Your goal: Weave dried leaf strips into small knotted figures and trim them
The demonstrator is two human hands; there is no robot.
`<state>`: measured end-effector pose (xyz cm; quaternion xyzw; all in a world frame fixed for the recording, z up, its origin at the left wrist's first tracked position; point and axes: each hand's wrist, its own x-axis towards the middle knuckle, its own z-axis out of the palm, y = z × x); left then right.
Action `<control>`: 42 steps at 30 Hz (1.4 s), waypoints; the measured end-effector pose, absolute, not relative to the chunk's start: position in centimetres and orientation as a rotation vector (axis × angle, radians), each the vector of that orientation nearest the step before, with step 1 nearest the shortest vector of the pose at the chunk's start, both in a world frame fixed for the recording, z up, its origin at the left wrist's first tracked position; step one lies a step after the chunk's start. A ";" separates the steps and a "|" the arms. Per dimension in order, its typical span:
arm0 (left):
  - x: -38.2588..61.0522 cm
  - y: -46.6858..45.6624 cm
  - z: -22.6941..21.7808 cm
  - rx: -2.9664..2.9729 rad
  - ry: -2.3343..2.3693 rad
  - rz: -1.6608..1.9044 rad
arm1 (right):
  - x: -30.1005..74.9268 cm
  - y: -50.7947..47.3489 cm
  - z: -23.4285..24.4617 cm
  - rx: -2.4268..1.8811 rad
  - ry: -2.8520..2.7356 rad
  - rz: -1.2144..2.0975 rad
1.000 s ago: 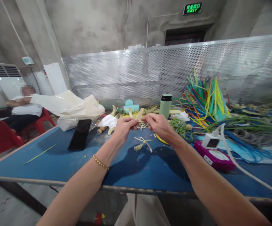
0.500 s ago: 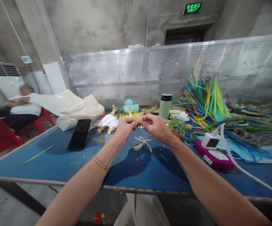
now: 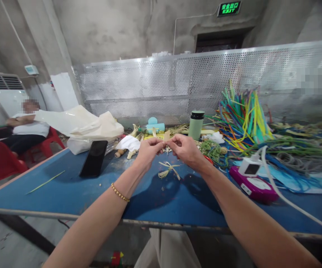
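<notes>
Over the middle of the table, my left hand (image 3: 150,149) and my right hand (image 3: 183,149) meet at the fingertips, both closed in a pinch. What they pinch is too small and too covered by the fingers to make out. A flat tan piece (image 3: 167,136) shows just above the fingertips; whether it is held or lies behind them I cannot tell. Some pale fibre bits (image 3: 167,150) appear under the fingers. Below the hands, a bow-like knot of pale plant strips (image 3: 168,170) lies on the blue tabletop (image 3: 150,204).
Left of my hands are a black phone (image 3: 94,159), a white cloth (image 3: 128,142) and a crumpled plastic bag (image 3: 94,124). A green bottle (image 3: 196,125), coloured strips (image 3: 246,119), green cord (image 3: 212,152) and a purple box with a charger (image 3: 251,186) stand right. A person (image 3: 28,126) sits far left.
My hands stay almost in place, with only a slight shift of the fingers at the pinch. The things on the table have not moved.
</notes>
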<state>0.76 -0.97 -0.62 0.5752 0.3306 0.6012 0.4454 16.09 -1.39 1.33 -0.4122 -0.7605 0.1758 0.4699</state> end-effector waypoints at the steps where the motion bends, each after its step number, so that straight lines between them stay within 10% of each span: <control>1: 0.7 -1.0 -0.6 1.415 0.808 1.485 | 16.1 -1.5 1.4 -1.015 -1.851 0.484; 14: 0.7 -0.7 -1.0 1.408 0.821 1.529 | 16.4 -1.6 1.5 -0.994 -1.875 0.640; 24: 0.6 -1.0 -0.7 1.204 0.759 1.474 | 16.2 -1.2 0.8 -0.807 -2.042 -0.306; 42: 0.6 -1.1 -0.7 1.247 0.754 1.366 | 16.4 -0.8 0.4 -0.933 -2.168 -0.461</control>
